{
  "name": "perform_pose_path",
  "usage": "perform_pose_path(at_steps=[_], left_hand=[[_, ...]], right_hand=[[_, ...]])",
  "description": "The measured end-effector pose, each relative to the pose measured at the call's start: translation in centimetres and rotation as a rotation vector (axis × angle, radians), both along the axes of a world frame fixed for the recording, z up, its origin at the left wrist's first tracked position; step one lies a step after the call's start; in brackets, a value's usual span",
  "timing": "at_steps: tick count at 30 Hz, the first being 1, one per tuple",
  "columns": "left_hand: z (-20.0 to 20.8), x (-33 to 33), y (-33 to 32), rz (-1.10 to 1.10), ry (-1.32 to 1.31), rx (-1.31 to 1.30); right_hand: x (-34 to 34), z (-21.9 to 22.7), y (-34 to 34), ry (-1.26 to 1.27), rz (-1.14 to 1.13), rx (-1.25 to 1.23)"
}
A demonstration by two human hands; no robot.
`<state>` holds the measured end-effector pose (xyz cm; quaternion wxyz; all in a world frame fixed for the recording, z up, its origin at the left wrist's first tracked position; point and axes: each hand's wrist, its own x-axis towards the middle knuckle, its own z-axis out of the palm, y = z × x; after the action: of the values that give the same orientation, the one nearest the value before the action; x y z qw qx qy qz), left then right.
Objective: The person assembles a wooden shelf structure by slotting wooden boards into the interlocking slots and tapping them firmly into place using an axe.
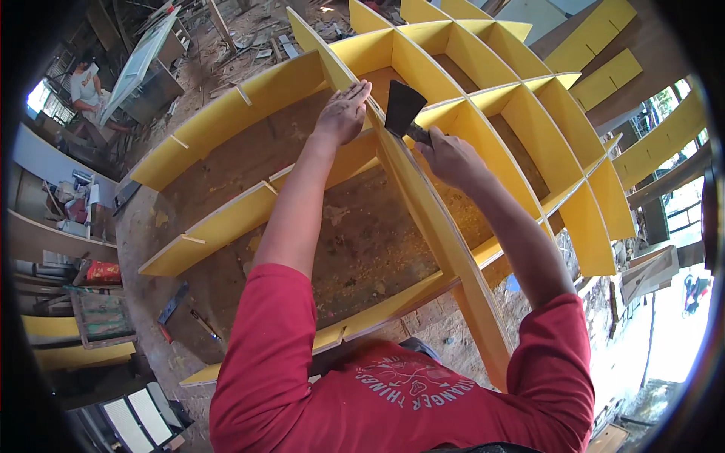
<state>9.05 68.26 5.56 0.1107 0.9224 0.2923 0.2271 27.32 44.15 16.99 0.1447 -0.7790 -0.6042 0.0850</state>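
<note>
Left hand [343, 117], grip released, rests on the long yellow board [436, 230]; right hand [453, 158], right of that board, has its grip clenched around an apparent hatchet [404, 108].

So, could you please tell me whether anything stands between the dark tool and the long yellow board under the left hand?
Nothing visible does: the dark tool in the right hand is right beside the long yellow board, near the left hand; contact is unclear.

The yellow boards [219, 117] look smooth and slightly glossy with rough, raw wooden edges; the table [362, 241] matt, scuffed wood; the tool [404, 107] dull, dark metal; the shirt [260, 332] matt cloth.
</note>
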Motion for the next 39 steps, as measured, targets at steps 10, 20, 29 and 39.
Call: perform_pose_path(at_steps=[10, 20, 29, 39], left_hand=[[0.9, -0.1, 0.1, -0.007, 0.046, -0.016], [1.7, 0.2, -0.5, 0.011, 0.185, -0.093], [4.2, 1.9, -11.9, -0.352, -0.058, -0.112], [4.6, 3.4, -27.4, -0.619, 0.238, 0.114]], right_hand=[[-2.6, 2.1, 1.0, -0.02, -0.029, -0.128], [-2.9, 2.2, -2.7, -0.02, -0.101, -0.232], [-5.0, 4.6, -21.1, 0.212, -0.269, -0.143], [-13.6, 8.2, -35.9, 0.462, -0.621, 0.465]])
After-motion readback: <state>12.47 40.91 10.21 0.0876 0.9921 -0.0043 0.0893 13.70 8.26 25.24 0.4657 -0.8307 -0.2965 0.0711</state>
